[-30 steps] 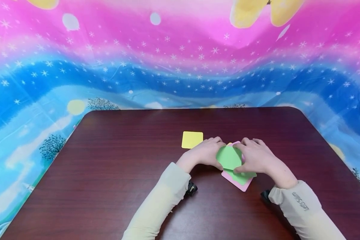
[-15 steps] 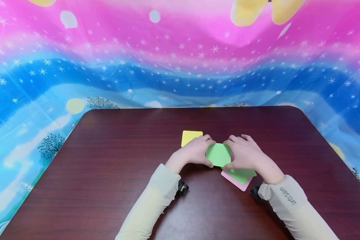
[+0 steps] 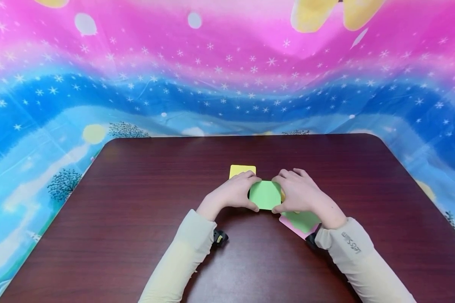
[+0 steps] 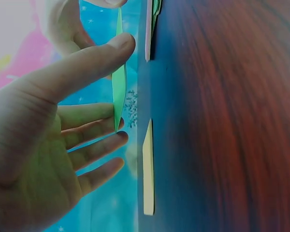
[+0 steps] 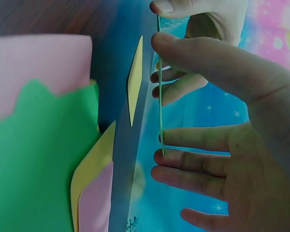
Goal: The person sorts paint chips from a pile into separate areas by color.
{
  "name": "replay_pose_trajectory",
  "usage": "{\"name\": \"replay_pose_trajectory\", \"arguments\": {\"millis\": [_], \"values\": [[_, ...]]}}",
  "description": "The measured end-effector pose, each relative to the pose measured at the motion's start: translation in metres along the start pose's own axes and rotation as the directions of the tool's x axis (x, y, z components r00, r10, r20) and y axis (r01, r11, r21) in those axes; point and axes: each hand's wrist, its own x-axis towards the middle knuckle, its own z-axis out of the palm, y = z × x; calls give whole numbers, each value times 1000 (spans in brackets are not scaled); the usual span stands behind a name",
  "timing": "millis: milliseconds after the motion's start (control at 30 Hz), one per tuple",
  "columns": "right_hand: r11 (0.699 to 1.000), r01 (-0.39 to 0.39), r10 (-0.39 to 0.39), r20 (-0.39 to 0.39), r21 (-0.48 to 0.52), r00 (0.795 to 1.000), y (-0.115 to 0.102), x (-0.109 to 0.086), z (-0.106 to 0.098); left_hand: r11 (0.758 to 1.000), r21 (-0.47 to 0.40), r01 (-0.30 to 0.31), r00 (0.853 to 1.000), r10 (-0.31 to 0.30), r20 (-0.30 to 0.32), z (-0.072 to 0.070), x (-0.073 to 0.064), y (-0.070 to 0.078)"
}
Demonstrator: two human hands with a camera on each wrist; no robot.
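Observation:
A flat green paper card point(image 3: 265, 195) is held up over the table by both hands. My left hand point(image 3: 231, 191) pinches its left side between thumb and fingers. At the opposite side, my right hand point(image 3: 301, 191) grips the same card. Seen edge-on in the left wrist view, the green card point(image 4: 119, 92) bows slightly. A yellow card point(image 3: 242, 171) lies just beyond the left hand, partly covered by it in the head view. Below the right hand, overlapping cards include a green sheet point(image 3: 302, 220) and a pink one point(image 3: 293, 227); the right wrist view also shows a yellow card point(image 5: 89, 169) there.
The dark reddish wooden table point(image 3: 155, 181) has its far edge against a pink and blue patterned cloth point(image 3: 212, 75). Black wrist devices hang under both cuffs, the right one point(image 3: 311, 240) close to the pink card's corner.
Both hands have moved left together with the green card, away from above the loose pile. The left hand now overlaps more of the yellow card in the head view.

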Motion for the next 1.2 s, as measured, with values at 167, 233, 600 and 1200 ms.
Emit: {"name": "replay_pose_trajectory", "arguments": {"millis": [167, 233, 600, 1200], "values": [[1000, 15, -15, 10, 21, 1000, -6, 6, 1, 1000, -13, 16, 1000, -16, 5, -2, -7, -6], [1000, 20, -20, 16, 23, 1000, -8, 7, 1, 1000, -12, 17, 1000, -17, 5, -3, -10, -7], [997, 59, -61, 24, 56, 998, -22, 15, 8, 999, -7, 51, 998, -51, 28, -5, -26, -13], [997, 71, -74, 98, 28, 992, -39, 26, 19, 996, 8, 86, 993, -87, 79, -3, -40, -21]]}}
